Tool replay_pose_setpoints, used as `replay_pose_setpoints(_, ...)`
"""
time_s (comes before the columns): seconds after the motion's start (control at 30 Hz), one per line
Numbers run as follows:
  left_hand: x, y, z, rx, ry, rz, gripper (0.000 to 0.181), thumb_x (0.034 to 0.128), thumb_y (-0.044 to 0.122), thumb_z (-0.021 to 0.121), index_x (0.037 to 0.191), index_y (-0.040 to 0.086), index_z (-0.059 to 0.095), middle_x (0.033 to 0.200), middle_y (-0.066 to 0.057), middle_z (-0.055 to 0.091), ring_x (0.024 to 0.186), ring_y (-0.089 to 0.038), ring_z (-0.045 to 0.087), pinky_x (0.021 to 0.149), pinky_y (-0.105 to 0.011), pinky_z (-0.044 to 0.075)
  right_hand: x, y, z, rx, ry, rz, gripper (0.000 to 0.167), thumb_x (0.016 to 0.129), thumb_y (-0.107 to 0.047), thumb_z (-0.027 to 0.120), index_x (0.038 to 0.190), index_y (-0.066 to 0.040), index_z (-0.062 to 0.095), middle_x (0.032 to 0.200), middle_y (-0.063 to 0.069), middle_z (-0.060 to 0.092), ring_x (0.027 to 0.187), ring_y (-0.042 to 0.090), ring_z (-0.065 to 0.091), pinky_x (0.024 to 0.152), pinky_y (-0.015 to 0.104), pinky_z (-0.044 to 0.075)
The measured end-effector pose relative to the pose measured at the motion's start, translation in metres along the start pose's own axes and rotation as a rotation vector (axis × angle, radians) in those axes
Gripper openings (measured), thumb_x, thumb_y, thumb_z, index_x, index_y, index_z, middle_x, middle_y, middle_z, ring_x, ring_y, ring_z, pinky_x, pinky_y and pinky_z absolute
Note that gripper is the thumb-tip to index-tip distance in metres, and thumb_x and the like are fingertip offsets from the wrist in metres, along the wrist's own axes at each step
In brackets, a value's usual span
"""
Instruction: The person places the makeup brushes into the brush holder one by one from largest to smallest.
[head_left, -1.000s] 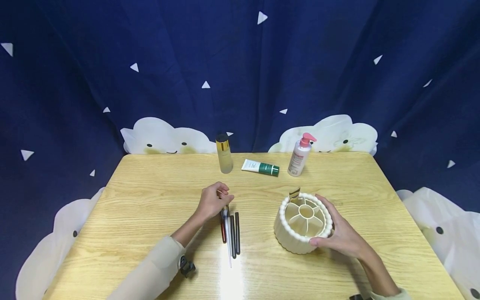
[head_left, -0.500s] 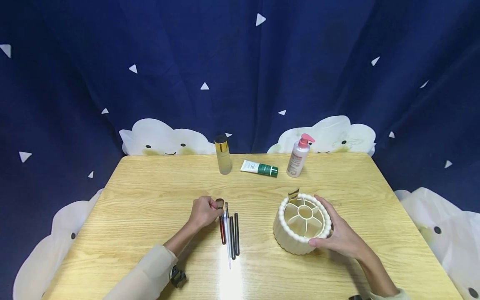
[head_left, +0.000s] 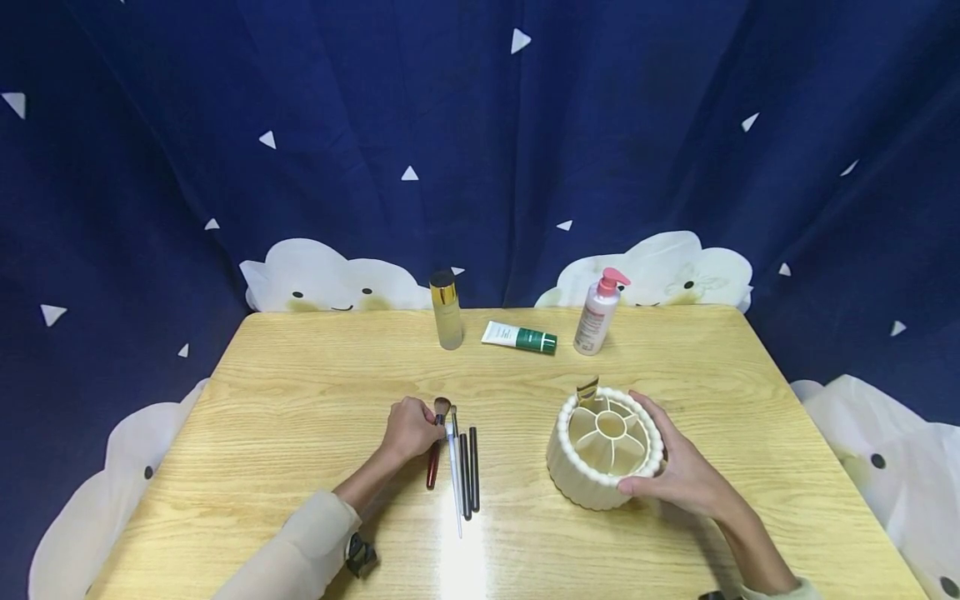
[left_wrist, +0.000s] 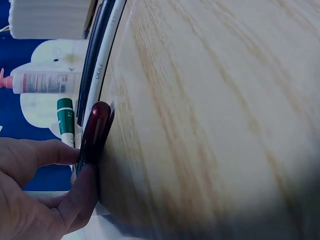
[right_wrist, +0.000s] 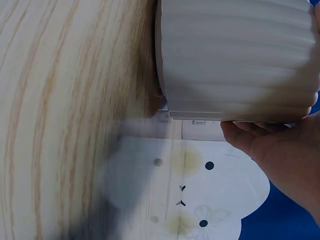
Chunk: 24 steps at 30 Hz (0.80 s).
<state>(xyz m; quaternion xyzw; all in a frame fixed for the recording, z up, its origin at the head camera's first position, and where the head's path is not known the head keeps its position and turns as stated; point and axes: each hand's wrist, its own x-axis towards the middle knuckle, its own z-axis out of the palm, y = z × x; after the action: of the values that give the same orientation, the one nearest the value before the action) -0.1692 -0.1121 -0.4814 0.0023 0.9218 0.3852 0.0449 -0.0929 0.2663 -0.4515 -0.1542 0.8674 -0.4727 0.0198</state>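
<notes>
My left hand [head_left: 411, 427] pinches a makeup brush [head_left: 432, 467] with a dark red handle and a brown bristle head, low over the table. In the left wrist view, thumb and fingers [left_wrist: 82, 192] are on that handle. Just to its right lie a slim white brush [head_left: 455, 483], a small dark-handled brush [head_left: 453, 413] and two black pencil-like sticks [head_left: 474, 471]. My right hand [head_left: 686, 467] grips the rim and side of a cream, ribbed round organizer [head_left: 573, 475] with a beaded rim and spoke-like dividers. A small gold-and-black piece [head_left: 587, 390] sticks up at its rim.
Toward the back of the wooden table [head_left: 315, 367] stand a gold-collared bottle [head_left: 447, 312] with a black cap and a pink-topped pump bottle [head_left: 597, 317]. Between them lies a white-and-green tube [head_left: 519, 337]. A dark blue curtain [head_left: 465, 100] hangs behind.
My left hand has come down and left onto the red-handled brush and taken hold of it. The brush's handle end has swung left, away from the white brush. My right hand stays on the organizer.
</notes>
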Motion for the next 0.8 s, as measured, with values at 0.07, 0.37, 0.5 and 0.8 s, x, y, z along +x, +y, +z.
replay_pose_setpoints(0.07,0.000,0.000,0.000,-0.004,-0.006,0.001,0.031,0.0675,0.000,0.073,0.049,0.010,0.049,0.044,0.006,0.040,0.041,-0.007,0.033,0.040,-0.018,0.027,0.000,0.001,0.000,0.002,0.001,-0.002,0.117,0.058,-0.011,0.088,0.151,-0.022,0.017,0.146,0.015,0.038,0.121,-0.010,0.038,0.096,0.008,0.031)
replay_pose_setpoints(0.37,0.003,0.001,-0.002,0.026,-0.027,-0.001,0.044,0.0649,0.005,0.073,0.040,0.018,0.038,0.036,0.011,0.029,0.035,-0.003,0.023,0.037,-0.018,0.021,0.000,0.003,0.001,-0.004,0.005,0.001,0.117,0.058,-0.011,0.088,0.151,-0.022,0.017,0.146,0.014,0.038,0.121,-0.010,0.037,0.097,0.007,0.029)
replay_pose_setpoints(0.5,0.006,0.001,-0.006,-0.002,-0.041,-0.013,0.046,0.0660,0.006,0.073,0.042,0.019,0.036,0.037,0.011,0.027,0.036,-0.002,0.022,0.037,-0.017,0.019,0.000,0.003,0.001,-0.003,0.004,0.005,0.117,0.058,-0.012,0.088,0.151,-0.021,0.017,0.146,0.013,0.039,0.121,-0.010,0.037,0.097,0.007,0.030)
replay_pose_setpoints(0.8,0.008,0.018,-0.013,-0.058,-0.059,0.001,0.024,0.0685,0.010,0.071,0.056,0.012,0.051,0.050,0.005,0.045,0.048,-0.009,0.039,0.046,-0.019,0.033,0.000,0.002,0.001,0.015,0.002,0.001,0.117,0.058,-0.011,0.087,0.151,-0.017,0.017,0.146,0.015,0.038,0.121,-0.010,0.038,0.097,0.009,0.031)
